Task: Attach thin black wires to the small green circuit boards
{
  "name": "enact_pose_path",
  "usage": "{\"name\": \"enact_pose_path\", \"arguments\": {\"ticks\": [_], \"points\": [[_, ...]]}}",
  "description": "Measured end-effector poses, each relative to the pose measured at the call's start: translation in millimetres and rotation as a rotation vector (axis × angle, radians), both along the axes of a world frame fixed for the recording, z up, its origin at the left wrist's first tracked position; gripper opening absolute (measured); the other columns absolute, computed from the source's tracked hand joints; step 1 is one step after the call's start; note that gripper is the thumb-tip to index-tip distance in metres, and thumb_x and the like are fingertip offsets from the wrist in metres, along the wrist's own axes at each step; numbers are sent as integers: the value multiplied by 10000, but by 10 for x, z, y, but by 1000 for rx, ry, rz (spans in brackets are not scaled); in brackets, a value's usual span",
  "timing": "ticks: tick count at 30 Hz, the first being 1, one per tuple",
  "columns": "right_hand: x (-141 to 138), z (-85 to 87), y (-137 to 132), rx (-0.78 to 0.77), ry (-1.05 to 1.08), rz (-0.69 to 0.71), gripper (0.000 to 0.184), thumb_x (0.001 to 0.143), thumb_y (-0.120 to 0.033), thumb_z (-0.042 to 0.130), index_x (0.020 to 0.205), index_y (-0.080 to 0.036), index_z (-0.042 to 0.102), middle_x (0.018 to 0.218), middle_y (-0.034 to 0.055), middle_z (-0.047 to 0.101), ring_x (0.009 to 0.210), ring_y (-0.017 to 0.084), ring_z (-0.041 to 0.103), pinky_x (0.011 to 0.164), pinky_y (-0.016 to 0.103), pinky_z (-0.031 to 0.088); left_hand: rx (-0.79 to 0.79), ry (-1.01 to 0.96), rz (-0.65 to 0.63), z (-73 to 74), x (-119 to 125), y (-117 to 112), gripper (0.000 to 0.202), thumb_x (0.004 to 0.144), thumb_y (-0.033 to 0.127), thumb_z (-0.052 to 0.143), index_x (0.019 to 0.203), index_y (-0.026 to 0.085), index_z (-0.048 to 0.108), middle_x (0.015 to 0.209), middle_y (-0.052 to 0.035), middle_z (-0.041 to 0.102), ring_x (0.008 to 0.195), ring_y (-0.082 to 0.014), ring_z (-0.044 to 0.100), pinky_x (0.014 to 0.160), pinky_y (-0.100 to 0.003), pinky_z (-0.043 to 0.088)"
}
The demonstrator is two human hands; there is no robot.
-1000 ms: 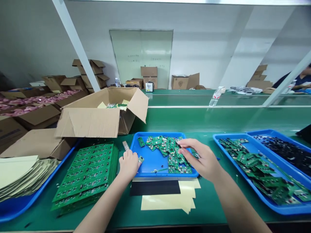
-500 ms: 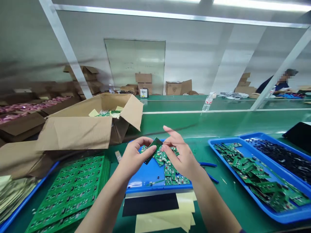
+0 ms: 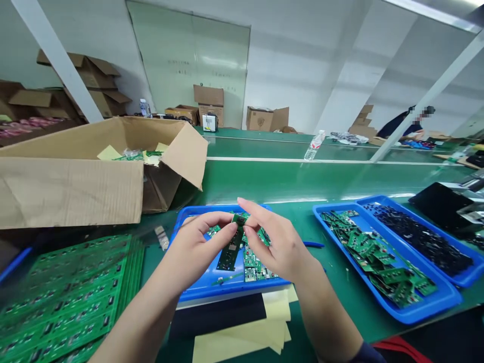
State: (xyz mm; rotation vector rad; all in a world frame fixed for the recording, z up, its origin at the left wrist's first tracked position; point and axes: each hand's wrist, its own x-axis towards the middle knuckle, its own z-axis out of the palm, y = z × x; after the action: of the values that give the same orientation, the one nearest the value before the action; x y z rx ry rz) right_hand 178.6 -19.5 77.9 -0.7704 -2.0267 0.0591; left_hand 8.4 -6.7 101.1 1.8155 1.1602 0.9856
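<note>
A narrow dark green circuit board (image 3: 230,252) hangs tilted over a blue tray (image 3: 196,290). My left hand (image 3: 202,242) pinches it near its upper end between thumb and fingers. At that same end, the thumb and a bent finger of my right hand (image 3: 278,244) close on the board's edge, with the index finger raised. Whether a small part sits between the right fingertips is hidden. Beneath the hands, several small populated circuit boards (image 3: 251,264) lie in the tray's right side, and a thin green strip (image 3: 229,278) lies near its front.
Stacked green board panels (image 3: 75,292) stand at left, below an open cardboard box (image 3: 71,189). To the right are a tray of boards (image 3: 378,257) and a tray of black parts (image 3: 423,239). Yellow paper sheets (image 3: 238,340) lie in front. A bottle (image 3: 314,145) stands behind; a person (image 3: 401,123) works far right.
The circuit board has turned to hang more upright, its lower end now pointing down. My right fingertips have come onto its upper end. The camera view has shifted down and tilted.
</note>
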Motion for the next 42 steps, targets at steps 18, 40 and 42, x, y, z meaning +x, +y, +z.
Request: {"name": "enact_pose_path", "arguments": {"ticks": [18,40,42], "points": [[-11,3,-34,35,-71,-124,540,857,-93,408,1378,-223,347,778,6,620,641,120,538,661,269,504,43,-3,17,30,79,-45,191,701,347,567,731,187,667,666,-7,674,625,-161,610,617,-253,519],[-14,45,-70,-59,37,-157,500,873,-148,441,1361,-186,337,770,11,618,667,129,575,676,288,527,169,80,124,-20,125,-90,248,794,364,477,652,185,573,613,23,575,557,-115,510,550,-218,410],[44,71,-81,-123,77,-224,542,868,-205,482,1379,-195,303,845,29,622,698,136,590,688,303,538,172,38,140,-27,95,-83,246,800,367,474,650,187,548,593,30,540,540,-108,488,527,-209,395]]}}
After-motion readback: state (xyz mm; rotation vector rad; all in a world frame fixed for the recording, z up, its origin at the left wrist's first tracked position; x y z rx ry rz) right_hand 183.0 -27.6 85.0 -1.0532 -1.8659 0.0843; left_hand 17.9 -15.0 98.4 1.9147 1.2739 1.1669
